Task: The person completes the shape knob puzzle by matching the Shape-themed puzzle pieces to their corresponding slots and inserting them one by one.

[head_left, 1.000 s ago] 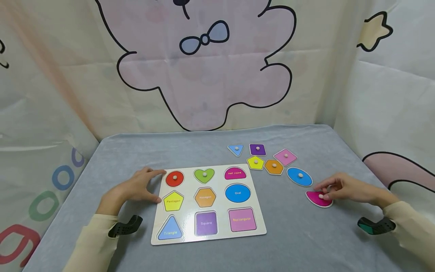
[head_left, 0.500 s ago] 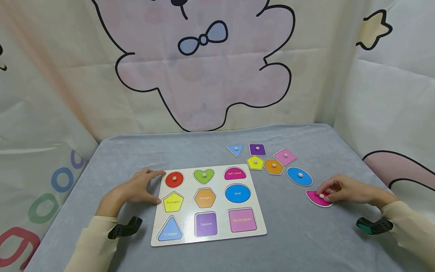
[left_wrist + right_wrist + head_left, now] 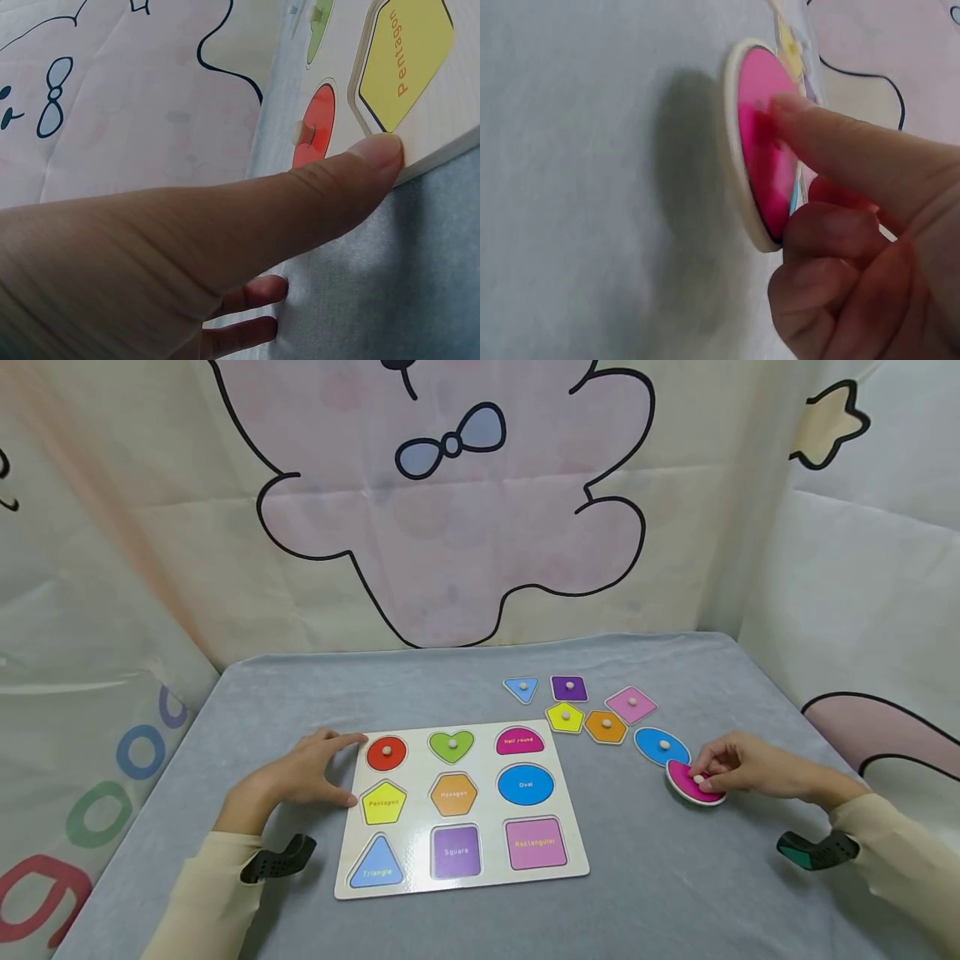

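Note:
My right hand (image 3: 757, 767) pinches the small knob of a magenta half-round puzzle piece (image 3: 688, 783). In the right wrist view the half-round piece (image 3: 759, 150) is tilted and lifted off the cloth, its shadow beside it. My left hand (image 3: 300, 771) rests at the left edge of a white puzzle board (image 3: 408, 852), thumb and forefinger touching that edge. The left wrist view shows the thumb (image 3: 367, 161) against the board's rim near the yellow Pentagon recess (image 3: 401, 64). A red circle piece (image 3: 386, 753) and a green heart piece (image 3: 452, 745) sit in the board.
Right of and behind the board lie a blue oval piece (image 3: 662, 747), an orange hexagon (image 3: 605, 727), a yellow pentagon (image 3: 565, 717), a pink rectangle (image 3: 631, 704), a purple square (image 3: 568, 688) and a blue triangle (image 3: 521, 689). Grey cloth (image 3: 637, 893) covers the table.
My right hand has taken the half-round piece by its knob, raised it from the cloth and moved it slightly left, towards the blue oval. The left hand and board have stayed put.

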`<state>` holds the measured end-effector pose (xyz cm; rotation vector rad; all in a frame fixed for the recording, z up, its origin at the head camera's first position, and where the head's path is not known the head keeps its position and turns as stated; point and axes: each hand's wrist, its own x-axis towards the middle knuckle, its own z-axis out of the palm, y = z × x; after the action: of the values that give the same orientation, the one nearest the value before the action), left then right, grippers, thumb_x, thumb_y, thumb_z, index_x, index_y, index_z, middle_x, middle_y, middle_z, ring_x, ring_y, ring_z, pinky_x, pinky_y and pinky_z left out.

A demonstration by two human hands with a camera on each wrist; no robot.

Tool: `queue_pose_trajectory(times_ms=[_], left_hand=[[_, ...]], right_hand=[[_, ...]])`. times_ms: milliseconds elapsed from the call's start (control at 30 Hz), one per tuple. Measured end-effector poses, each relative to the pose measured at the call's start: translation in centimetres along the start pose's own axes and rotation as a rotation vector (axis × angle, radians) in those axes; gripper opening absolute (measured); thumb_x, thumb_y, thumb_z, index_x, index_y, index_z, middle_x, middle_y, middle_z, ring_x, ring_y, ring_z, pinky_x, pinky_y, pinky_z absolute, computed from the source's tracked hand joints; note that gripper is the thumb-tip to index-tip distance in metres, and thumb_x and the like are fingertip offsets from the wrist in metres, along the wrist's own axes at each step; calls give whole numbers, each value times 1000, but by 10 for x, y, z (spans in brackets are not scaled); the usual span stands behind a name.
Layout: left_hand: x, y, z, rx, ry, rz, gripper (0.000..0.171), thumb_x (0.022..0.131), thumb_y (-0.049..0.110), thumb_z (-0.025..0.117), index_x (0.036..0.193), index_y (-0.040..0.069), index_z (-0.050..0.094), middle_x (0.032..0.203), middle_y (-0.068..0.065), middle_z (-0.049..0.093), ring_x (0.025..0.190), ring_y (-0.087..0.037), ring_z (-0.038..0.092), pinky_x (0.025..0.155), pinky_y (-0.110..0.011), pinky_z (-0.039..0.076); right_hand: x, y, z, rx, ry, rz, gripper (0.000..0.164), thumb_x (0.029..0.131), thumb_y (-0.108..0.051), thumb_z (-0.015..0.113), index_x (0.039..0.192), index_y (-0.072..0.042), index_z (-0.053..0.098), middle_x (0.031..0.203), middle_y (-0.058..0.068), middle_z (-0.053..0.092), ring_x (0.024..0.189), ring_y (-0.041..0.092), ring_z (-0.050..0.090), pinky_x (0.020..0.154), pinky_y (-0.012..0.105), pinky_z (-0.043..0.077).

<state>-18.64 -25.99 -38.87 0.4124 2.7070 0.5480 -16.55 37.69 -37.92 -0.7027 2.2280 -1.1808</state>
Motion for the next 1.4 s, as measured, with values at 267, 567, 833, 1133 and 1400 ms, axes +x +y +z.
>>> queue_pose_trajectory(times_ms=[267, 567, 833, 1133, 1400], left_hand=[[0, 0, 0, 3, 2, -9, 97, 70, 38, 92, 152, 15, 45, 146, -27, 42, 128, -45, 41, 101, -69, 45], [0, 0, 2, 5, 6, -12, 97, 70, 38, 92, 151, 15, 46, 145, -27, 43, 128, -45, 41, 101, -69, 46], [1, 1, 2, 9, 8, -16, 97, 70, 38, 92, 152, 15, 46, 145, -27, 43, 128, -44, 41, 101, -68, 46], [3, 0, 0, 12, 7, -11, 97, 70, 38, 92, 152, 15, 45, 146, -27, 43, 129, -44, 41, 102, -69, 45], [3, 1, 1, 13, 8, -14, 96, 70, 38, 92, 151, 15, 46, 146, -27, 43, 129, -46, 40, 102, -70, 44]], right_hand=[[16, -21, 8, -60, 102, 86, 13, 95, -8, 68, 105, 0, 69, 66, 10, 42, 62, 18, 50, 49, 27, 43], [38, -26, 20, -83, 214, 90, 13, 93, -10, 72, 97, 2, 69, 65, 1, 43, 66, 11, 51, 53, 23, 43], [56, -31, 25, -80, 283, 91, 12, 90, -11, 75, 94, 0, 71, 62, -3, 40, 56, 10, 42, 48, 25, 37], [72, -37, 31, -106, 330, 112, 16, 87, -16, 79, 93, -3, 73, 63, -5, 51, 58, 8, 45, 49, 22, 37], [84, -40, 38, -106, 358, 94, 16, 87, -14, 80, 89, -2, 70, 69, -3, 62, 64, 7, 50, 54, 20, 40]])
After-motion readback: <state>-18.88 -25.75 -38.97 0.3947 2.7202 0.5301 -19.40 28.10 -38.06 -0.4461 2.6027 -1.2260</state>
